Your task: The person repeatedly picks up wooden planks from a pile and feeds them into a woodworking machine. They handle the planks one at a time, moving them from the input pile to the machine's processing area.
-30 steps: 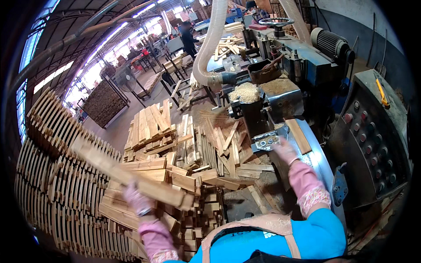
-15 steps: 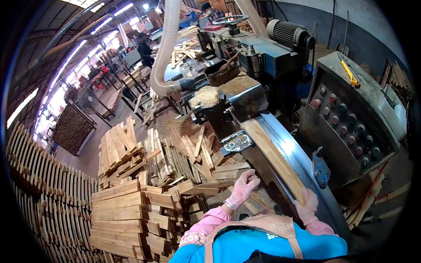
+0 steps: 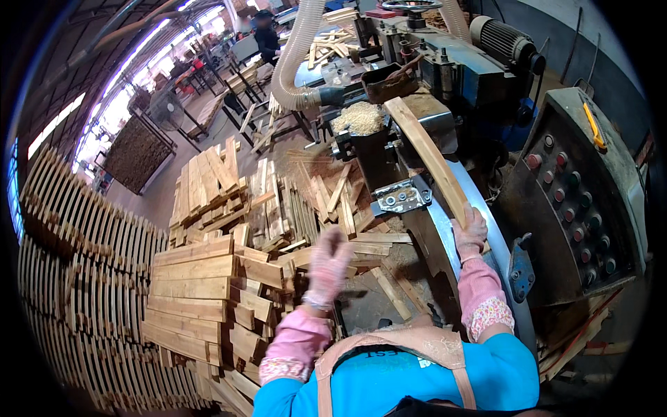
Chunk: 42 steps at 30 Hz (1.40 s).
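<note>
A long wooden board (image 3: pixel 432 158) slants up over the infeed of a woodworking machine (image 3: pixel 422 115). My right hand (image 3: pixel 471 233), in a pale pink glove, grips its near end above the metal bed (image 3: pixel 495 267). The board's far end reaches up in front of the machine's housing. My left hand (image 3: pixel 328 267), gloved too and blurred, is raised near the stacked boards (image 3: pixel 191 292) with its fingers stretched out and nothing in them. A metal guide bracket (image 3: pixel 403 197) sits on the bed's left side, between my hands and the machine.
A control panel (image 3: pixel 573 201) with several buttons stands to the right, a yellow cutter knife (image 3: pixel 594 126) on its top. Loose boards and offcuts (image 3: pixel 330 191) lie on the floor at left. A ribbed hose (image 3: pixel 288 69) drops beside a shavings heap (image 3: pixel 359 119). Another person (image 3: pixel 265 38) stands far back.
My right hand has moved forward, and the board's far end has risen from the bed to the housing. My left hand has swung left, away from the bed. The view has shifted left.
</note>
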{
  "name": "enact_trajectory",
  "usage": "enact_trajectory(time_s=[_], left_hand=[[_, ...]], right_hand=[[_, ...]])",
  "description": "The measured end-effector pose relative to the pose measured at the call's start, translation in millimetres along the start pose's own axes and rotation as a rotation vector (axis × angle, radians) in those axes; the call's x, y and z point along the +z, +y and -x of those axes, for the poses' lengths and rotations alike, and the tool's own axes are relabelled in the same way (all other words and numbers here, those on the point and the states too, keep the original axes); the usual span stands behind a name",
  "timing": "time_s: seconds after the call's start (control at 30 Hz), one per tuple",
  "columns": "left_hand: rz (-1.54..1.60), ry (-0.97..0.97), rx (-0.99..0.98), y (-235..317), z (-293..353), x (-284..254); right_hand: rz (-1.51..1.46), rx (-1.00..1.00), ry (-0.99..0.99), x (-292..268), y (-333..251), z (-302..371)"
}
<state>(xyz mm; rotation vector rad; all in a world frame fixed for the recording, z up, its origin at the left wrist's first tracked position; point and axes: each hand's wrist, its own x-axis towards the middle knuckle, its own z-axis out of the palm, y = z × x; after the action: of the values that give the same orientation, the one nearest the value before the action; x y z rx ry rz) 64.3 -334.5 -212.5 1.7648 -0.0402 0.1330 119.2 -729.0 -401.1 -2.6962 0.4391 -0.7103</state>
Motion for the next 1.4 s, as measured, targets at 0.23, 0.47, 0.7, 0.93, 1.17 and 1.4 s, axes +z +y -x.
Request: enact_trajectory(time_s=[0.23, 0.47, 0.7, 0.93, 1.17, 1.4], left_hand=[[-1.177, 0.929, 0.003, -50, 76, -366], [-0.275, 1.212, -0.352, -102, 272, -529], [0.438, 1.142, -0.449, -70, 284, -523], [0.120, 1.210, -0.038, 60, 168, -394], [0.377, 0.883, 0.166, 66, -20, -202], [0.438, 0.291, 0.098, 5, -58, 55]], right_hand=[[0.094, 0.125, -0.207, -87, 28, 110], [0.238, 0.183, -0.260, -206, 70, 223], [0.131, -0.165, -0.141, -127, 58, 123], [0.144, -0.163, -0.224, -57, 20, 36], [0.092, 0.022, -0.400, -9, -45, -39], [-0.561, -0.474, -0.309, -121, -196, 33]])
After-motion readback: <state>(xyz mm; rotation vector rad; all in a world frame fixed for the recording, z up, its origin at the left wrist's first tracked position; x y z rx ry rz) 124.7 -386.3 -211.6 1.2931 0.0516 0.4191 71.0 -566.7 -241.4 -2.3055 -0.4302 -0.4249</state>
